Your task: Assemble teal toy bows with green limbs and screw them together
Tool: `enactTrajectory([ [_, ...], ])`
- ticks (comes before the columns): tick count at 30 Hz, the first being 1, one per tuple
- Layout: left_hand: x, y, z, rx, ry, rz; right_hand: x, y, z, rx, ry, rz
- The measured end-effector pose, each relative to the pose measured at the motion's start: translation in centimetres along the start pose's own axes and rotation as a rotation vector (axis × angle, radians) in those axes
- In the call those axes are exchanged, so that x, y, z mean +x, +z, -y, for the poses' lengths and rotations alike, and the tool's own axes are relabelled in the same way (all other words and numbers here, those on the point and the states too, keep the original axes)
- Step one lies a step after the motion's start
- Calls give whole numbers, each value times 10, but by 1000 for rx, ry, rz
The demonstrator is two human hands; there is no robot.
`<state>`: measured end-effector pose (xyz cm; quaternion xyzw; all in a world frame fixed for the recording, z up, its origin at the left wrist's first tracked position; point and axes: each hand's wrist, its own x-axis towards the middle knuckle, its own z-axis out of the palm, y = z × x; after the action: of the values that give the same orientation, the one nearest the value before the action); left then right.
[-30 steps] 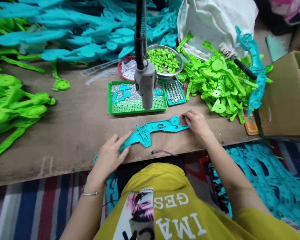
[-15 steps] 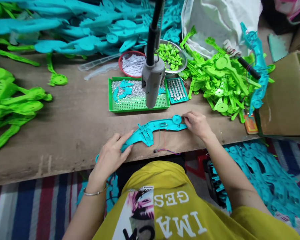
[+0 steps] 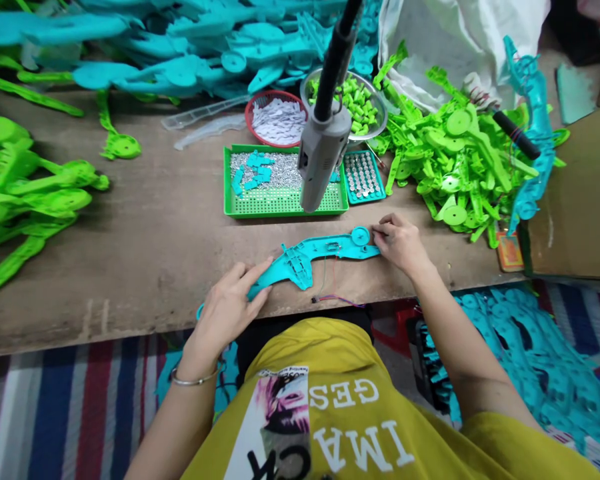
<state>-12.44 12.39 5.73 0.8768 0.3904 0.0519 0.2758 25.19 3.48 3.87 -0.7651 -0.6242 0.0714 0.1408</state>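
A long turquoise plastic half-shell [image 3: 325, 251] lies on the tabletop with its ribbed inner side up. It has a round disc near its right end and a small metal part in the middle. Thin wires with a small dark connector [image 3: 315, 300] trail from it towards the table's front edge. My left hand [image 3: 230, 303] is closed round the shell's left end, thumb on the near side. At the other end, my right hand [image 3: 400, 245] has its fingers pinched together beside the disc, covering the shell's tip. Whatever lies between those fingertips is hidden.
An electric screwdriver [image 3: 325, 153] hangs over a green tray [image 3: 285, 210] of screws. Beside it are a teal tray of round metal pieces [image 3: 364, 177], a red basket [image 3: 250, 120] and a metal bowl [image 3: 381, 110]. Lime-green parts [image 3: 460, 167] are heaped at right, a cardboard box [image 3: 575, 200] beyond.
The camera view has shifted slightly, so the table's things appear a little further right. Both hands keep their places on the shell, with hardly any finger movement visible.
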Motion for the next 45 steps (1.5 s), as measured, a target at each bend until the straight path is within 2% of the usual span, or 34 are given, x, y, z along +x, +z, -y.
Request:
enactTrajectory([
  [9, -3, 1, -3, 15, -20, 5, 13, -11, 4, -137, -24, 172],
  [14, -2, 1, -3, 15, -12, -14, 6, -11, 0, -90, -43, 139],
  [23, -6, 3, 0, 127, 35, -53, 1, -8, -1, -28, 17, 44],
  [29, -12, 2, 1, 119, 26, -55, -4, -10, 2, -5, 21, 92],
  [32, -14, -6, -8, 68, 37, -137, -3, -8, -1, -24, 34, 107],
  [36, -10, -11, -41, -204, 16, -361, 3, -7, -7, 79, 57, 49],
  [38, -2, -3, -64, -489, -54, -381, 3, -9, 0, 207, 108, -59],
  [39, 4, 3, -76, -680, -97, -347, 2, -11, 8, 303, 139, -128],
  [41, 19, 18, -98, -1084, -186, -193, -3, -14, 34, 555, 155, -229],
  [43, 36, 31, -116, -1443, -269, -68, -11, -17, 65, 787, 64, -220],
  [45, 49, 40, -127, -1725, -362, -12, -19, -16, 91, 874, -62, -192],
])
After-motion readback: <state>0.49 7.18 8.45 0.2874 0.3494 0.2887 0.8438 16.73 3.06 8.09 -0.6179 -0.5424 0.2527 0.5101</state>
